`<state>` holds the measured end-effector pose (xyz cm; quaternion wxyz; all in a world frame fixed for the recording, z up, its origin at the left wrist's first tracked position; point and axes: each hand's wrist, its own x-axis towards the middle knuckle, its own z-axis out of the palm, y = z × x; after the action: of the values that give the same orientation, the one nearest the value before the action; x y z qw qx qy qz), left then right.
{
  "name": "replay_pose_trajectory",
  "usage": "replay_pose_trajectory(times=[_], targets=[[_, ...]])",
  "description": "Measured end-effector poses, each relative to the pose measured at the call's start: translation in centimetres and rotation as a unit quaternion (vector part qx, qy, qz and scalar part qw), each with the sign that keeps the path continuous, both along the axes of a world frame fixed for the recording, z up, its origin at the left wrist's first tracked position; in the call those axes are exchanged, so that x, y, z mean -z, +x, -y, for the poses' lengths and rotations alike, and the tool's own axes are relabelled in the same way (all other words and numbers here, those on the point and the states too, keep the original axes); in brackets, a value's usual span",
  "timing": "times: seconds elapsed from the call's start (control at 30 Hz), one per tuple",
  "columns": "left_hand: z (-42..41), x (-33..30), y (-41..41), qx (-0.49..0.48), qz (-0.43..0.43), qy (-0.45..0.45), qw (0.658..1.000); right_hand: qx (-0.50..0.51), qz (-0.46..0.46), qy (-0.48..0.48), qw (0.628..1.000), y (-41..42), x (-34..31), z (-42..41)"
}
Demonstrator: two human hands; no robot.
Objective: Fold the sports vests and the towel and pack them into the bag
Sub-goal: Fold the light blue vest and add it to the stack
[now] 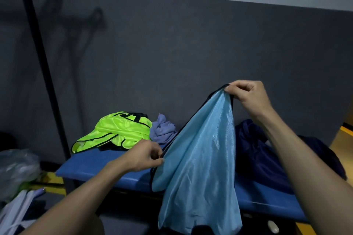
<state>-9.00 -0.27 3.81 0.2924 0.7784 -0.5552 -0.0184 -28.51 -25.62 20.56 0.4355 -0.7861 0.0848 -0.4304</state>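
A light blue sports vest (202, 154) with black trim hangs in the air over the blue bench (91, 166). My right hand (248, 95) pinches its top edge, held high. Lower down, my left hand (147, 155) pinches the vest's left edge just above the bench. A neon yellow-green vest (114, 131) lies crumpled at the bench's back left. A purple towel (162, 129) sits bunched beside it. A dark navy bag (261, 152) lies on the bench to the right, partly hidden by my right arm.
A dark grey wall stands close behind the bench. A black pole (40, 63) rises at the left. A clear plastic bag (17, 170) and a white garment (17, 213) lie on the floor at the lower left.
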Motion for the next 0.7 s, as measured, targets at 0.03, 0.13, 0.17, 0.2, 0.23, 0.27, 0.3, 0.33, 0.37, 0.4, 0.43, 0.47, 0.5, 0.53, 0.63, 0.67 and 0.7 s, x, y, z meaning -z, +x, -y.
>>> replay_pose_trajectory(times=[0.03,0.13,0.17,0.2,0.23,0.27,0.3,0.33,0.37,0.4,0.43,0.47,0.5,0.53,0.63,0.67,0.7], targets=[[-0.2,0.5,0.3,-0.01,-0.003,0.002,1.0,0.006,0.008,0.002,1.0,0.0,0.1,0.2],[-1.2,1.3,1.2,-0.044,-0.02,0.002,0.999,0.027,0.036,0.02,0.999,-0.2,0.4,1.3],[-1.6,1.4,1.6,-0.053,-0.044,-0.005,0.998,0.031,0.039,0.028,0.998,-0.4,0.6,1.8],[-2.0,1.4,1.9,-0.062,-0.075,-0.019,0.995,0.033,0.04,0.038,0.998,-0.5,0.9,2.3],[-2.4,1.1,2.2,-0.073,-0.113,-0.038,0.99,0.036,0.039,0.049,0.997,-0.7,1.3,2.8],[-2.8,0.5,2.4,-0.081,-0.161,-0.068,0.981,0.041,0.04,0.067,0.996,-0.8,1.8,3.4],[-3.0,-0.3,2.6,-0.084,-0.219,-0.112,0.966,0.041,0.041,0.095,0.994,-0.9,2.4,3.8],[-3.2,-1.4,2.8,-0.088,-0.27,-0.16,0.945,0.039,0.042,0.129,0.99,-0.9,2.9,4.2],[-3.4,-2.7,3.0,-0.095,-0.299,-0.204,0.927,0.04,0.039,0.159,0.986,-1.0,3.5,4.6],[-3.6,-4.2,3.4,-0.098,-0.298,-0.238,0.919,0.046,0.031,0.18,0.982,-1.1,4.1,4.8],[-3.9,-5.6,3.8,-0.093,-0.274,-0.256,0.922,0.056,0.022,0.194,0.979,-1.2,4.8,5.0],[-4.2,-7.1,4.1,-0.08,-0.239,-0.259,0.932,0.063,0.012,0.206,0.976,-1.2,5.4,5.2],[-4.4,-8.2,4.4,-0.07,-0.208,-0.246,0.944,0.068,0.002,0.218,0.973,-1.3,6.1,5.3],[-4.6,-9.1,4.8,-0.063,-0.183,-0.226,0.955,0.067,-0.008,0.23,0.971,-1.4,6.6,5.3],[-4.6,-10.1,6.4,-0.074,-0.119,-0.186,0.973,0.042,-0.031,0.242,0.969,-1.7,7.9,5.2],[-4.5,-10.1,6.9,-0.085,-0.089,-0.186,0.975,0.03,-0.039,0.243,0.969,-1.8,8.1,5.2],[-4.4,-10.1,7.2,-0.099,-0.059,-0.192,0.975,0.02,-0.046,0.244,0.969,-2.0,8.3,5.3]])
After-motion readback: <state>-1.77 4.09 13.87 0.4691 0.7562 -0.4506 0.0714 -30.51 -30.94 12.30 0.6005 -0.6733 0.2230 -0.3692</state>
